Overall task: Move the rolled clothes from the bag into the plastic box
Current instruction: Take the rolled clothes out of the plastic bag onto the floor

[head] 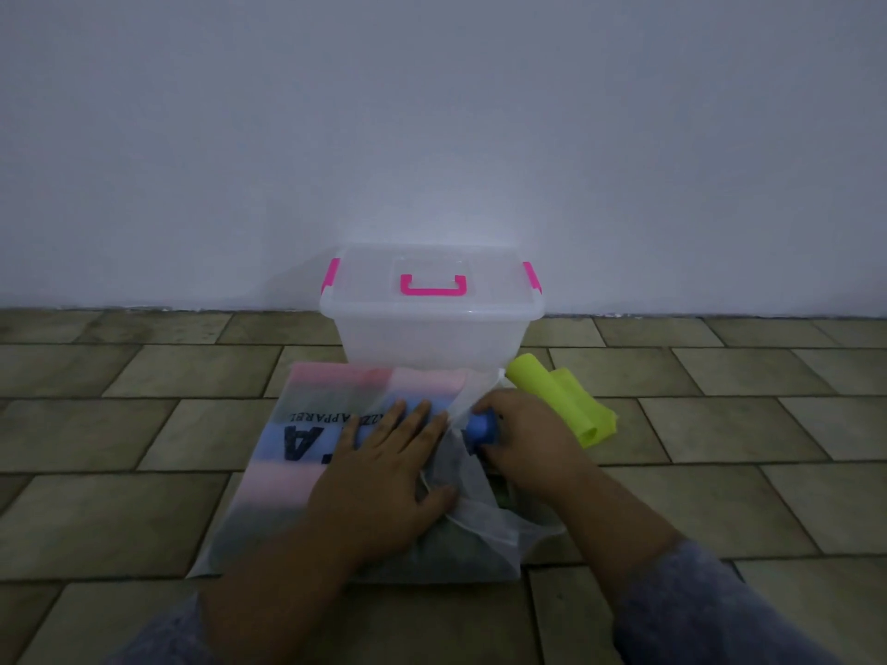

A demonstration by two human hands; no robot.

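So your left hand (384,472) is lying flat on top of the bag (297,453), palm down, fingers straight and spread a bit, pointing away from you and pressing the thing onto the floor (144,424). Your right hand (523,439) comes in from the right with the fingers curled round the end of the blue roll (480,429), which pokes out of the bag's open right-hand edge, just beside your left fingertips. Both forearms reach forward from the bottom of the view, with grey sleeves (710,611) pushed up toward the elbows. The bag is see-through white with black lettering, and the other rolls (283,487) show inside it as pink, blue and darker bands lying side by side. The plastic box (432,333) sits right behind the bag, up against the wall (432,136), with its lid (374,300) on, the pink handle (433,286) lying flat on top and a pink latch on each end. One yellow-green roll (552,395) lies on the floor to the right of the bag, near your right hand, partly come loose.
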